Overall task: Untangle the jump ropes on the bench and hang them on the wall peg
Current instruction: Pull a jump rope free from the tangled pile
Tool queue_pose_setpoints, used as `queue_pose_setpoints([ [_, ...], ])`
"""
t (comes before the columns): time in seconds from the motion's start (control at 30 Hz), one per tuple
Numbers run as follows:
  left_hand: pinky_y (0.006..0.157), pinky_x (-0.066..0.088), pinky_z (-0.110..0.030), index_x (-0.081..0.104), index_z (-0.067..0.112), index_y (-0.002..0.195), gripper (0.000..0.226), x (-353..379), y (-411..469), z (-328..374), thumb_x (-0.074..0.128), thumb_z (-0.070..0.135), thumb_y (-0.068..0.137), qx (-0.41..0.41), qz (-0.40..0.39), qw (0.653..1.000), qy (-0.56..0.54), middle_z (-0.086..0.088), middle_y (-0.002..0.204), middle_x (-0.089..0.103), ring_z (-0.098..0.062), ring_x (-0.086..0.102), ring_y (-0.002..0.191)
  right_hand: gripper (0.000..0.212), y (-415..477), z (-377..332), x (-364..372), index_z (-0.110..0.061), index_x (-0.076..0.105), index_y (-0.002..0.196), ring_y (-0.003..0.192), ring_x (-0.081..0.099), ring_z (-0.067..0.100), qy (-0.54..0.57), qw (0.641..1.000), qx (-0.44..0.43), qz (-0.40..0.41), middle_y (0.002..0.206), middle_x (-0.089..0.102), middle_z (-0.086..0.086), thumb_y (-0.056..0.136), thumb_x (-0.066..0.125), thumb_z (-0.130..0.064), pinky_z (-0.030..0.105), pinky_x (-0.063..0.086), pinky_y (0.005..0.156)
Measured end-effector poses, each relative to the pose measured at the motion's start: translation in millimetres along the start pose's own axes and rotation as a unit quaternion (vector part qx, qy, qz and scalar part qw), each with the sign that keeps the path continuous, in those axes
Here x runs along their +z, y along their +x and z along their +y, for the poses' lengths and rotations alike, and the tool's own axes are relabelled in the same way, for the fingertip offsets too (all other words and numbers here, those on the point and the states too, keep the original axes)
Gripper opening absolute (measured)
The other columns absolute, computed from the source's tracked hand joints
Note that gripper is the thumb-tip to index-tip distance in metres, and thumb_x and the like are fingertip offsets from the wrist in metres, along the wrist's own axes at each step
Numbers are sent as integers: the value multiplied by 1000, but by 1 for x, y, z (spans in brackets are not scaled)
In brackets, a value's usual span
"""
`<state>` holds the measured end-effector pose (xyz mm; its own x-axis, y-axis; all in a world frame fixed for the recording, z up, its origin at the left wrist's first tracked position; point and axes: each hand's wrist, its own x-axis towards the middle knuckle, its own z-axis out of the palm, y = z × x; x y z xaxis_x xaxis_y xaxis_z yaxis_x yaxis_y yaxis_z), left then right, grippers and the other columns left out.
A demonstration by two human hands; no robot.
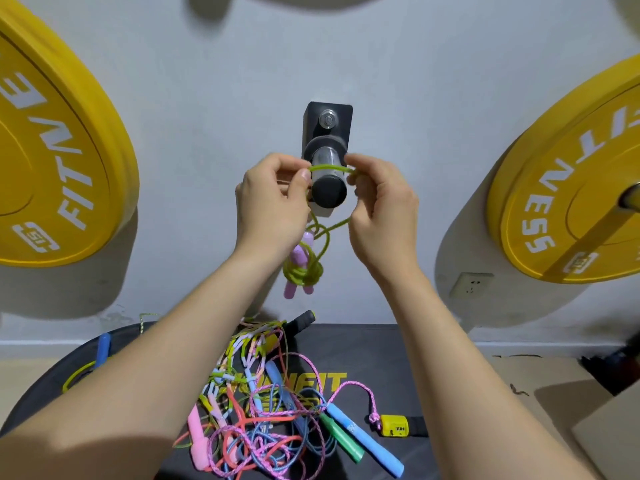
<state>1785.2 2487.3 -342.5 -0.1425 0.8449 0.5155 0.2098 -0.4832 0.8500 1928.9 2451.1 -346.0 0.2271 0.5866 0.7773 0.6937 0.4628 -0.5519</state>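
A black and steel wall peg (328,174) sticks out from the grey wall at centre. A loop of a green jump rope (320,252) lies over the peg's shaft. My left hand (273,202) pinches the loop on the peg's left side, and my right hand (379,209) pinches it on the right. Below the peg the rope's coiled bundle with its lilac handles (298,268) hangs against the wall. On the black bench (384,362) below lies a tangle of jump ropes (263,410) in pink, blue, green and orange.
Yellow weight plates (52,150) hang on the wall at left and at right (568,188). A wall socket (471,284) sits low right. A blue handle and green cord (100,355) lie on a dark round object at lower left. A yellow counter handle (394,425) lies on the bench.
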Motion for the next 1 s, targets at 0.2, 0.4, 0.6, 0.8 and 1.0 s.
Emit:
queue_pose_setpoints([
  [0.2, 88, 60, -47, 67, 21, 103, 8, 16, 26, -11, 67, 15, 98, -6, -8, 999, 52, 10, 85, 72, -16, 72, 83, 6, 15, 19, 9, -19, 78, 93, 78, 71, 4, 26, 992, 120, 41, 83, 76, -14, 93, 75, -14, 33, 57, 83],
  [0.4, 84, 61, -34, 73, 28, 92, 13, 28, 52, -27, 71, 15, 94, 2, -2, 998, 64, 12, 82, 74, -6, 71, 70, 9, 31, 38, 33, -21, 77, 95, 74, 71, 4, 96, 976, 187, 60, 84, 76, -11, 91, 74, -13, 19, 54, 68],
  [0.6, 88, 58, -24, 82, 26, 93, 17, 42, 76, -35, 72, 12, 93, 12, 8, 999, 47, 16, 85, 77, 3, 71, 79, 24, 35, 51, 47, -19, 77, 100, 83, 74, 6, 233, 935, 264, 43, 91, 79, -4, 101, 61, -2, 20, 57, 74],
  [0.8, 103, 48, -28, 71, 30, 134, 48, 41, 53, -53, 57, 0, 99, 83, -45, 985, 146, 4, 124, 65, -14, 58, 117, 37, 37, 55, 45, -12, 72, 125, 106, 73, 11, 349, 869, 350, -34, 120, 78, 5, 107, 40, -6, 30, 56, 80],
  [1.0, 76, 54, -16, 77, 28, 104, 28, -10, -10, -79, 60, 7, 95, -66, -186, 957, 214, 7, 96, 74, -10, 68, 83, 32, 3, 49, 25, -15, 80, 90, 68, 70, 17, 129, 867, 413, -246, 83, 77, 7, 100, 51, -8, 31, 48, 69],
])
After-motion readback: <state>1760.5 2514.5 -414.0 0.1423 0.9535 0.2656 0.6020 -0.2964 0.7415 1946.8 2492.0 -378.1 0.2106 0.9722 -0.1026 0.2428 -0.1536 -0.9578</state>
